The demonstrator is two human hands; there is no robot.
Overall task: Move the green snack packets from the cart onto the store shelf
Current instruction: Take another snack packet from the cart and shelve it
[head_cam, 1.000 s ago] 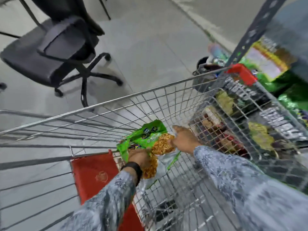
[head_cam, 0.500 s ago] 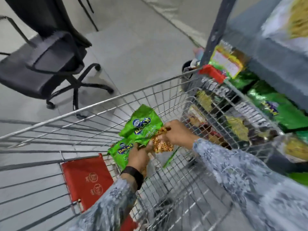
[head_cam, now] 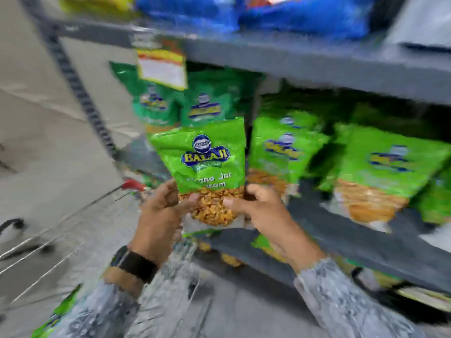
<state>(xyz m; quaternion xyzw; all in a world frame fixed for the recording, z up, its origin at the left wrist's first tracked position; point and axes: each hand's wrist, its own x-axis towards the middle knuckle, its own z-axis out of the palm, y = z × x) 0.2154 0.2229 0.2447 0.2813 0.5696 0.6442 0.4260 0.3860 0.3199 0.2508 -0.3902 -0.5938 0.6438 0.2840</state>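
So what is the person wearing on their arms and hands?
Both arms have long sleeves in a grey, mottled print. The left hand is bare, with a black band around its wrist. The right hand is bare too, with nothing on it.

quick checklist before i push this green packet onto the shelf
1. Grip: left hand and right hand both hold the green packet at its lower part: ok.
2. Packet upright, label facing out: ok.
3. Matching packets on shelf: ok.
4. Free gap on the shelf board: cannot tell, blurred.
5. Cart rim clear of the arms: ok.
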